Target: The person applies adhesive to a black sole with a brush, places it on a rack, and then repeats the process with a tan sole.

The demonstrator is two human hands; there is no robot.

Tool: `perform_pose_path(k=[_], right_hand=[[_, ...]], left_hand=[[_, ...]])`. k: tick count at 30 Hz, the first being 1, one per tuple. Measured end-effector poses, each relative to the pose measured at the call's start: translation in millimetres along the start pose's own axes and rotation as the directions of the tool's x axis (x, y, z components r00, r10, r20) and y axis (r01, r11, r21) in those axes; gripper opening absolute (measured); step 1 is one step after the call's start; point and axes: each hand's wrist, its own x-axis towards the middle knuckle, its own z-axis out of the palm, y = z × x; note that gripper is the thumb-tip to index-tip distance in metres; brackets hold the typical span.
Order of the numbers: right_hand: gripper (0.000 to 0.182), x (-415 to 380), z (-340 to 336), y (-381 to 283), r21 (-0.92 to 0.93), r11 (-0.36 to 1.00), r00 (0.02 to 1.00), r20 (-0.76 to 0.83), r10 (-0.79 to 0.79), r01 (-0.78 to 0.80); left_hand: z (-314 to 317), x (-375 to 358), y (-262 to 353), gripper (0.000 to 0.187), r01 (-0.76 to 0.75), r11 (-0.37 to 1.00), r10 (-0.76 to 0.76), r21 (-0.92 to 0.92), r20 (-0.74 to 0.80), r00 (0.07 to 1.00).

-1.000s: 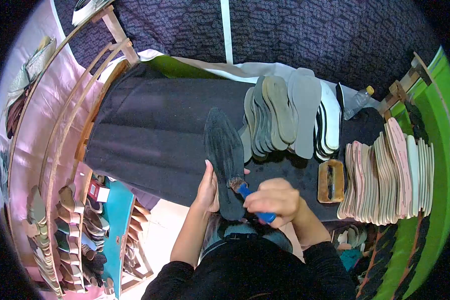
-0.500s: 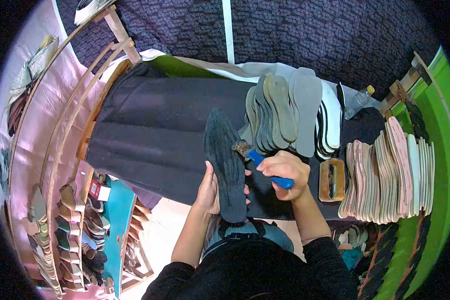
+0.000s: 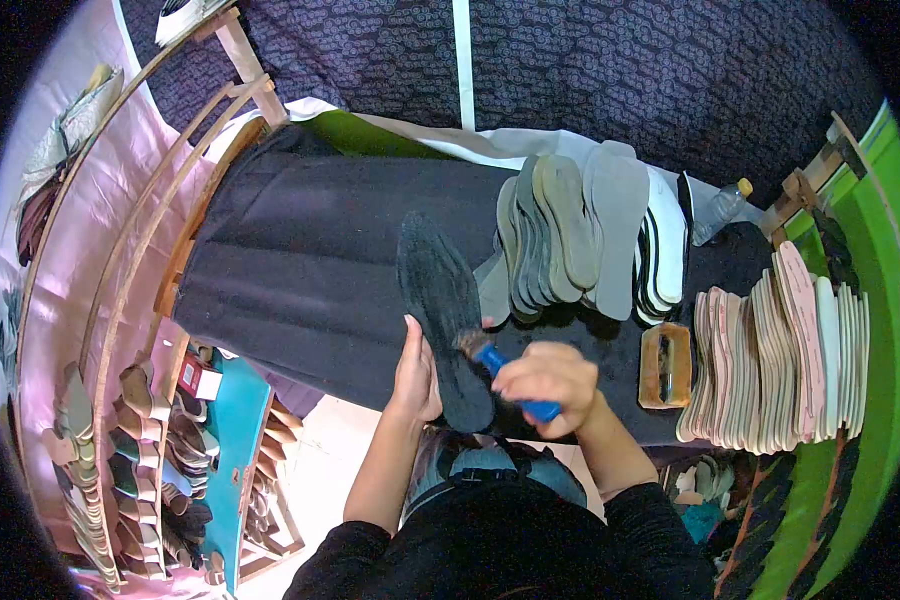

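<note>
My left hand point(image 3: 416, 380) holds a dark insole point(image 3: 436, 300) from beneath, with the thumb along its left edge. The insole points away from me over the cloth-covered table. In my right hand point(image 3: 550, 385) is a blue-handled brush point(image 3: 510, 380), fingers wrapped round the handle. Its bristles touch or nearly touch the lower right part of the insole; motion blurs them. Right of the hands stands an open tan container point(image 3: 664, 366) with something dark inside.
Grey and olive insoles point(image 3: 570, 230) and white ones point(image 3: 664, 240) lie behind my right hand. A plastic bottle point(image 3: 720, 212) stands at the back right. Pink and beige insoles point(image 3: 770, 350) fill the right end. Racks with shoe parts point(image 3: 140, 450) stand at the left.
My right hand and the brush have moved down toward me along the insole and slightly left. The insole's far end has shifted slightly left.
</note>
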Motion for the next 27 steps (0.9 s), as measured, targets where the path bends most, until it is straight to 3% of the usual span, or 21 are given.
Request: perform_pose_path(k=[2,6,9,12,14,19,24,26,27], right_hand=[[0.012,-5,7,-10,0.122,0.99,0.993,0.1,0.059,-0.071],[0.013,-12,14,-11,0.16,0.98,0.987,0.122,0.102,-0.121],[0.011,2,10,0,0.078,0.995,0.994,-0.091,0.062,-0.055],[0.01,4,13,5,0.03,0.999,0.996,-0.089,0.016,-0.014],[0.01,-5,21,1,-0.001,0.997,0.997,0.011,-0.073,0.073],[0.014,-19,28,-19,0.162,0.985,0.986,0.142,-0.083,0.059],[0.012,-11,28,-7,0.168,0.985,0.999,0.015,-0.053,0.05],[0.019,-8,25,-1,-0.002,0.995,0.993,0.065,-0.1,0.1],[0.023,-8,26,-2,-0.065,0.997,0.999,0.004,-0.038,0.038]], left_hand=[[0,3,2,0.074,-0.048,0.999,0.048,0.008,-0.041,0.998],[3,2,6,0.074,-0.102,0.992,0.105,0.071,-0.039,0.994],[8,2,6,0.074,-0.142,0.988,0.146,0.062,-0.072,0.987],[8,5,5,0.073,-0.181,0.983,0.184,0.041,-0.081,0.98],[9,6,7,0.072,-0.175,0.985,0.175,0.012,-0.079,0.981],[-1,4,10,0.069,-0.231,0.972,0.228,-0.051,-0.057,0.972],[7,-2,16,0.07,-0.262,0.962,0.254,-0.083,-0.093,0.963],[14,-6,14,0.07,-0.203,0.968,0.201,-0.146,-0.032,0.979],[11,-5,12,0.07,-0.228,0.966,0.224,-0.118,-0.049,0.973]])
